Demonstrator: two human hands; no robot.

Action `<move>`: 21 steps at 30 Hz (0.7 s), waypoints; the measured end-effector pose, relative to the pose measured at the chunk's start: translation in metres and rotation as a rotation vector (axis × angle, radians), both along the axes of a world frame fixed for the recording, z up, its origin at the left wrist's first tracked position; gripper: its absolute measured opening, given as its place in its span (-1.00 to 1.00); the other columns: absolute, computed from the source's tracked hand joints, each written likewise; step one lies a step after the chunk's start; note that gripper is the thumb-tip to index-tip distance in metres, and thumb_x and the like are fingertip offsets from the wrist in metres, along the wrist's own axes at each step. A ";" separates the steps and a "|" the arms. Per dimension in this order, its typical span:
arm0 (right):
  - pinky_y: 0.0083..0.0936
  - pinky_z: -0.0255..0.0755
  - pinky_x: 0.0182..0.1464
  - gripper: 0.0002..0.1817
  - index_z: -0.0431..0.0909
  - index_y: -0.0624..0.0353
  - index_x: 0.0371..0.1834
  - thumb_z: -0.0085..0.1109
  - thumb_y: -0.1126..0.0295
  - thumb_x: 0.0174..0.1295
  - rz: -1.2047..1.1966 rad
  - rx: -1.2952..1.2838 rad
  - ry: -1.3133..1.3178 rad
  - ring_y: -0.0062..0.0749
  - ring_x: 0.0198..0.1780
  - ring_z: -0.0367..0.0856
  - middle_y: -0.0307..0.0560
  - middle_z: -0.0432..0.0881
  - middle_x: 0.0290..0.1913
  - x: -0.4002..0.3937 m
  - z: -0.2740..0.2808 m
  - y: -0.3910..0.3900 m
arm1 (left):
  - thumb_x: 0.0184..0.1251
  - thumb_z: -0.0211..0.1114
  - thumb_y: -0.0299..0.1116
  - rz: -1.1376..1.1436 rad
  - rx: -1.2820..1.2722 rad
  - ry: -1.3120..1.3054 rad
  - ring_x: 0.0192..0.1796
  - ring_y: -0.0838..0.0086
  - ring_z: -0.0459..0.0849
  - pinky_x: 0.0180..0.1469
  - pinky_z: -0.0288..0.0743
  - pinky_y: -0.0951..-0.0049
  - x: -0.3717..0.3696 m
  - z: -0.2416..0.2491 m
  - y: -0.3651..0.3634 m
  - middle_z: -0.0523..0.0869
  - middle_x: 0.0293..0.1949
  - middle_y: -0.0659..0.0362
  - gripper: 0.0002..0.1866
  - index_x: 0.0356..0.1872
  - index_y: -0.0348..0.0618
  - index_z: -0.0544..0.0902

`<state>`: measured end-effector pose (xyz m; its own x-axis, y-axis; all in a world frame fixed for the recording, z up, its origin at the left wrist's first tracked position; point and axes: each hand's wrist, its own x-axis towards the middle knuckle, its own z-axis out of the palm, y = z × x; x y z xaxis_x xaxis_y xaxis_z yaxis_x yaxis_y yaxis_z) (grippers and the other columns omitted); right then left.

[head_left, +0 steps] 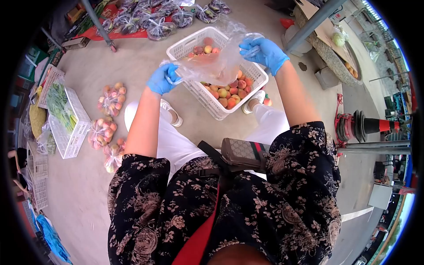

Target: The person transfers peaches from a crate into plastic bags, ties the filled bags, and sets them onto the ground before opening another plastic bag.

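Note:
Both my hands wear blue gloves and hold a clear plastic bag (pixel 212 68) stretched between them, above a white crate (pixel 212 106) of peaches. My left hand (pixel 163 79) is closed on the bag's left side. At the upper right, my right hand (pixel 265 53) grips the other side of the bag. Peaches (pixel 232 92) in red and yellow show below and behind the bag, and the bag hides part of them. Whether anything lies inside the bag is unclear through the plastic.
Several bagged peaches (pixel 112 99) stand on the floor at the left, beside a white crate (pixel 73 128) with leafy greens (pixel 62 106). Bags of dark produce (pixel 159 27) lie on a red sheet at the top. A metal pole (pixel 313 22) rises at the upper right.

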<state>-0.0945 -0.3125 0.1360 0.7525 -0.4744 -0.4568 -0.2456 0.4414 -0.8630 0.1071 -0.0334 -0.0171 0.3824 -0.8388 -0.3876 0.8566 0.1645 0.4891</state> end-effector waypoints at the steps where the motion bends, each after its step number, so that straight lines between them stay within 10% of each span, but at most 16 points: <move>1: -0.33 0.51 -0.02 -0.80 0.49 0.31 -0.21 -0.14 0.50 0.21 -0.087 -0.050 -0.159 -0.23 -0.18 0.60 0.00 0.59 -0.28 0.000 0.011 -0.009 | 0.30 0.08 -0.36 0.170 -0.008 0.003 -0.60 0.43 0.59 -0.17 0.60 0.19 0.016 0.039 -0.022 0.64 -0.53 0.24 -0.83 -0.23 -0.23 0.56; 6: -0.55 0.38 -0.06 -0.73 0.57 0.33 -0.29 -0.17 0.45 0.17 -0.559 -1.219 -1.028 -0.42 -0.19 0.55 -0.08 0.58 -0.27 -0.035 0.160 0.066 | 0.28 0.07 -0.36 0.838 -0.494 -1.198 -0.21 0.42 0.61 -0.12 0.46 0.51 -0.072 0.288 -0.043 0.65 -0.29 0.14 -0.81 -0.29 -0.27 0.58; 8: -0.67 0.45 -0.39 -0.81 0.49 0.29 -0.22 -0.15 0.47 0.30 -0.473 -1.171 -1.325 -0.50 -0.34 0.60 -0.07 0.64 -0.29 -0.026 0.140 0.064 | 0.27 0.08 -0.43 0.759 -0.545 -1.538 -0.24 0.48 0.60 -0.12 0.44 0.52 -0.077 0.261 -0.045 0.66 -0.29 0.16 -0.83 -0.23 -0.28 0.58; 11: -0.38 0.39 -0.20 -0.75 0.54 0.23 -0.19 -0.01 0.32 0.17 0.087 -1.570 -0.214 -0.15 -0.25 0.54 0.03 0.60 -0.25 0.000 -0.001 0.019 | 0.28 0.11 -0.44 0.164 0.092 -1.514 -0.36 0.52 0.62 -0.26 0.44 0.56 -0.050 0.144 -0.066 0.70 -0.37 0.19 -0.84 -0.20 -0.22 0.60; 12: -0.36 0.41 -0.11 -0.67 0.55 0.20 -0.12 0.01 0.23 0.16 0.460 -1.481 0.208 -0.06 -0.15 0.55 0.11 0.60 -0.13 0.010 -0.059 -0.001 | 0.19 0.19 -0.32 -0.423 0.731 -1.653 -0.43 0.44 0.63 -0.34 0.49 0.47 -0.036 0.094 -0.062 0.68 -0.44 0.14 -0.75 -0.21 -0.30 0.59; 14: -0.34 0.17 0.24 -0.40 0.50 0.12 0.06 0.10 0.00 -0.01 1.047 -1.357 0.677 -0.08 0.15 0.42 0.10 0.50 0.10 -0.024 -0.180 -0.025 | 0.12 0.22 -0.33 -0.994 0.800 -1.193 -0.36 0.39 0.68 -0.27 0.57 0.41 -0.034 -0.009 -0.015 0.69 -0.33 0.04 -0.70 -0.20 -0.36 0.59; 18: -0.40 0.39 0.07 -0.52 0.36 0.11 0.16 -0.02 0.25 0.14 0.732 -0.417 0.444 -0.23 0.05 0.49 -0.07 0.47 0.11 -0.074 -0.199 -0.027 | 0.23 0.16 -0.36 -0.050 0.443 -0.651 -0.33 0.51 0.65 -0.31 0.53 0.54 -0.035 -0.042 0.031 0.66 -0.25 0.12 -0.74 -0.13 -0.30 0.57; 21: -0.50 0.44 -0.04 -0.56 0.34 0.16 0.15 0.00 0.27 0.21 0.306 -0.164 0.110 -0.33 0.03 0.49 -0.09 0.45 0.12 -0.084 -0.173 0.007 | 0.31 0.09 -0.35 0.316 0.292 -0.662 -0.38 0.58 0.60 -0.35 0.48 0.61 -0.051 -0.004 0.029 0.63 -0.37 0.21 -0.75 -0.08 -0.21 0.57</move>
<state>-0.1785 -0.3059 -0.0366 0.8218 -0.3084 -0.4791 -0.4400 0.1909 -0.8775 0.0561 -0.0041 -0.0207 0.8138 -0.5513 -0.1839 0.3064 0.1380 0.9418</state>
